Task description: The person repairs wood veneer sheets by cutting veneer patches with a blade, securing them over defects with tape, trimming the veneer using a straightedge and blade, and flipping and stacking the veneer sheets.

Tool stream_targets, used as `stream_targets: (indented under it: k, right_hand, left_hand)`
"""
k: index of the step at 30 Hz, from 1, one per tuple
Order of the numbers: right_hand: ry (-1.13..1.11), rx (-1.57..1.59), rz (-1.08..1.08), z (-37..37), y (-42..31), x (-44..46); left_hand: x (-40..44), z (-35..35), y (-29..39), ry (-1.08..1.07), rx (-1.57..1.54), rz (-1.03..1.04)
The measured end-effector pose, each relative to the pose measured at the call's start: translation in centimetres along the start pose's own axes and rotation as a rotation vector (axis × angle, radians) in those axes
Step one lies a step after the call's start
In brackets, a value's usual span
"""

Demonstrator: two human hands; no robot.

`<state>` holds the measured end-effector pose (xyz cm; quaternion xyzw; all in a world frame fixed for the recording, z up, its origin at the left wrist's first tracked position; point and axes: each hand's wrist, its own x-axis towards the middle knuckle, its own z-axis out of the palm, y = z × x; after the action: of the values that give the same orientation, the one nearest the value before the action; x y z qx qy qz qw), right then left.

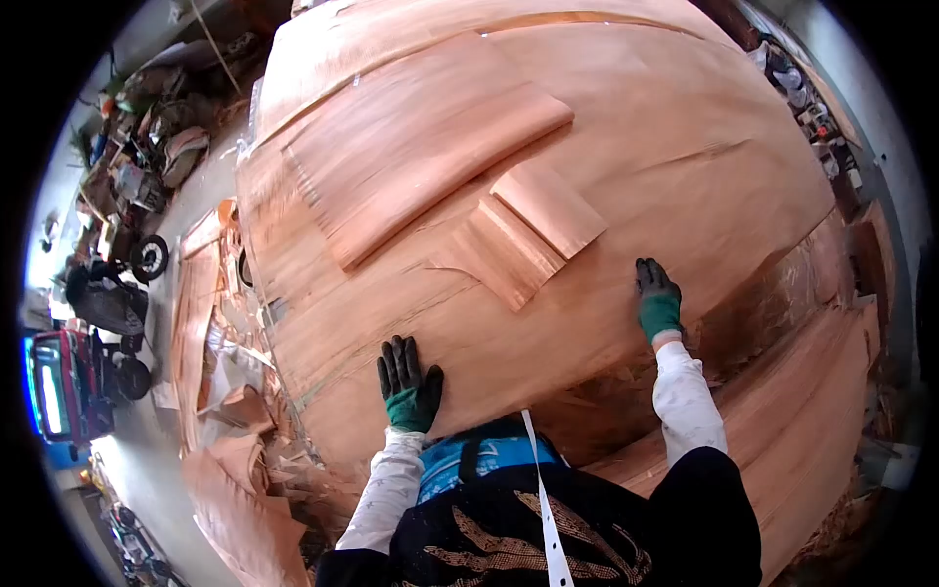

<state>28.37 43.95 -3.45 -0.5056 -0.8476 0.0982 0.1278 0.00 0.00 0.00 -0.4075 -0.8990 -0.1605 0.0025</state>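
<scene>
Black garment with gold print (509, 533) nearest, white strap (548, 509) hanging over it, blue patterned cloth (469, 460) just ahead. White sleeves (687, 401) on both arms; black-and-green gloves on both hands.

Left hand (409, 383): palm down on the large wood veneer sheet (548, 352) near its close edge, fingers slightly spread, pinching nothing. Right hand (658, 297): also on the sheet, near the close edge further right, fingers extended and pressed together, no object visible in it; whether it bears down, can't tell.

The veneer sheet is directly in front, spread wide under both hands. Beyond them, mid-sheet, a curled veneer offcut (562, 210) lies loose; one piece or two, can't tell. Just past it, a larger folded veneer panel (430, 147), lying on top.

Progress, judged from layout: big sheet laid out, mostly flat. Left over: slits not closed, offcut not flattened, panel not unfolded.

Off the sides: loose veneer pile (782, 430) lower right, veneer scraps (201, 323) at left. Farther left: red vehicle (61, 386), black wheel (150, 258), mixed clutter.
</scene>
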Motion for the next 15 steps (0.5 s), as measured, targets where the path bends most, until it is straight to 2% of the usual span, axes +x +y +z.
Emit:
stream_targets:
  k: [2,3,4,7,9,12,15]
  right_hand:
    - [-0.179,0.891,0.665,-3.8,-2.5,1.4]
    - [0.012,0.855,0.196,-1.2,-14.9,7.8]
    - [-0.024,0.491,-0.09,-5.5,-13.9,1.4]
    - [-0.092,0.469,-0.371,-4.3,-19.1,-0.6]
    - [-0.111,0.274,-0.457,-5.1,-24.9,-0.6]
    - [-0.227,-0.197,-0.398,-2.1,-25.4,1.8]
    - [-0.198,0.011,-0.372,-3.9,-24.8,3.9]
  left_hand:
    - [-0.3,0.6,2.0,-0.017,-0.008,-0.02]
    - [10.5,-1.3,-6.1,0.193,0.09,0.084]
    - [3.2,-1.1,-2.9,0.057,0.006,0.038]
    - [0.1,-2.4,-1.6,-0.018,-0.054,0.026]
    - [0.4,-2.7,-2.0,-0.042,-0.064,0.028]
    - [0.6,-3.7,-2.5,-0.045,-0.136,0.001]
    - [0.1,-4.8,-3.2,0.056,-0.287,-0.064]
